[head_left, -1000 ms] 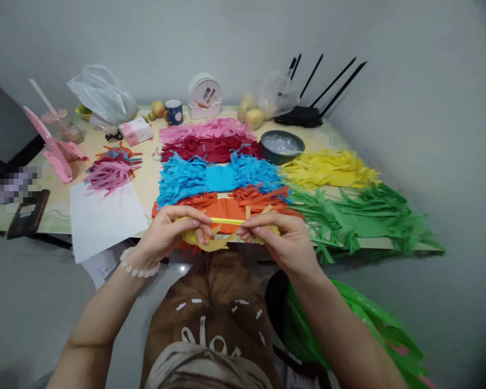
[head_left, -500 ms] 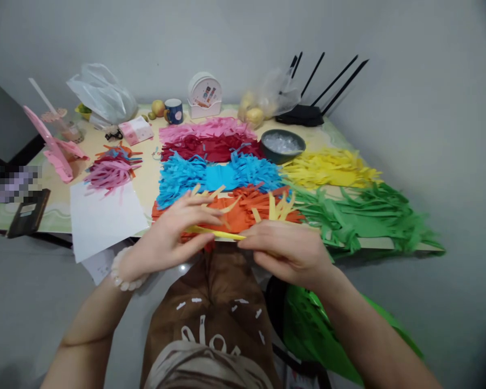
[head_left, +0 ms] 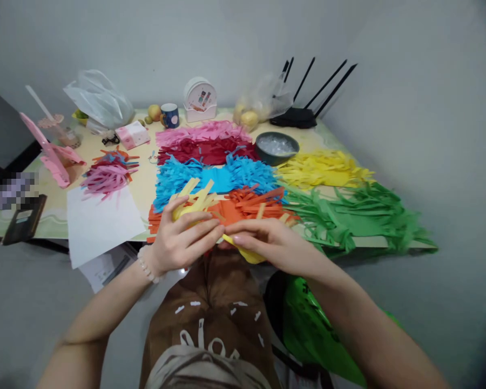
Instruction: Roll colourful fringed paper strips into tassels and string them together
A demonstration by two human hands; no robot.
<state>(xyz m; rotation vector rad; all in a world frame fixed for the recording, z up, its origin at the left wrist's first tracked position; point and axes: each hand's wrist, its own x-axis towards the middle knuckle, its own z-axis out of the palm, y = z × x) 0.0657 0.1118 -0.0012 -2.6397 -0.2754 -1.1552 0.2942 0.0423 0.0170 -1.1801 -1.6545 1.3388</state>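
- Yellow paper (head_left: 245, 253), cut into strips, is held in both hands at the near edge of the counter (head_left: 146, 178), just above the person's lap.
- The left fingers (head_left: 202, 228) lie close together and point to the right. With the thumb, they wrap around one end of the yellow paper.
- Loose yellow strips stick up between that thumb and the fingers.
- The right fingers (head_left: 243, 237) point to the left and pinch the other end of the paper. Their tips almost meet the left fingertips.
- The left hand (head_left: 182, 240) has a bead bracelet (head_left: 148, 265) on its wrist. The right hand (head_left: 273, 244) is just beside it.
- Right behind the hands lies orange paper (head_left: 247, 202) with cut strips.
- Behind that lie blue paper (head_left: 218, 175), dark red paper (head_left: 206, 151) and pink paper (head_left: 202, 132), in rows.
- To the right are green paper (head_left: 360, 216) and a yellow pile (head_left: 324, 170).
- A grey bowl (head_left: 276, 147) stands between the blue paper and the yellow pile.
- To the left are a white sheet (head_left: 101, 221) and a bunch of pink strips (head_left: 107, 175).
- At the back stand a cup (head_left: 170, 114) and a plastic bag (head_left: 99, 102).
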